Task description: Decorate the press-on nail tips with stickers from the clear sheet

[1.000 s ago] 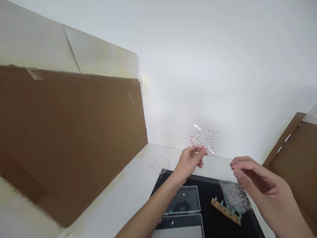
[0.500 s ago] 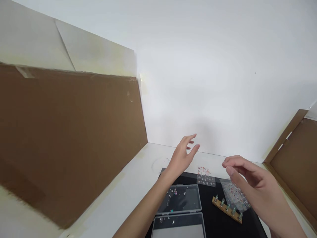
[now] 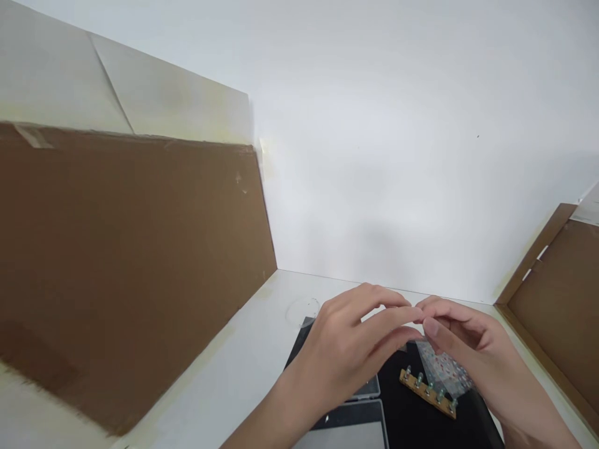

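1. At the far left, a brown cardboard panel stands on the white worktop. Nearer us, clear plastic cases lie mostly hidden under our forearm.
2. Our left hand reaches across with its fingers loosely curved, holding nothing we can see. Their tips meet the right hand's fingers just above the sheet.
3. The clear printed film sheet leans over a wooden peg strip on the black mat, just under our right hand. The right fingers curl above its upper edge, but we cannot tell whether they grip it.
4. We judge the sheet light, thin, limp and slippery. We would take it by a bare edge, between thumb and finger pads.
5. Since the earlier frames, our hands have closed together. The small printed sheet that the left hand held is now out of sight.
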Action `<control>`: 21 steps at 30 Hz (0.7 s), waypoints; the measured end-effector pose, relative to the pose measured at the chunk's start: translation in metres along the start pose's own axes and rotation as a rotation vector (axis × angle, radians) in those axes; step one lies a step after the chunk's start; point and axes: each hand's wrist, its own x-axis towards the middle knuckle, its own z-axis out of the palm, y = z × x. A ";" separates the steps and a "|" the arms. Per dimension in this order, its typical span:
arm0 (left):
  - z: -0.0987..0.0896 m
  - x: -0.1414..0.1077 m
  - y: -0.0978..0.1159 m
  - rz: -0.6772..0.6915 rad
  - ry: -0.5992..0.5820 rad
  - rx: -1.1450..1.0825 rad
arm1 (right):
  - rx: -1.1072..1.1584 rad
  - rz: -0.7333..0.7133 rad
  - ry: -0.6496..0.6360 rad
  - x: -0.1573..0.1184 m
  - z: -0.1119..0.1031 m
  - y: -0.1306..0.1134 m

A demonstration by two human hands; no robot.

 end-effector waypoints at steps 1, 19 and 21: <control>0.000 0.000 -0.001 0.014 0.008 0.013 | 0.011 0.001 -0.006 0.000 0.000 0.000; 0.004 -0.001 -0.002 0.024 0.037 0.000 | 0.021 -0.040 -0.063 -0.003 -0.006 0.005; 0.005 -0.001 -0.002 0.008 0.039 -0.031 | -0.011 -0.067 0.014 -0.006 -0.006 0.002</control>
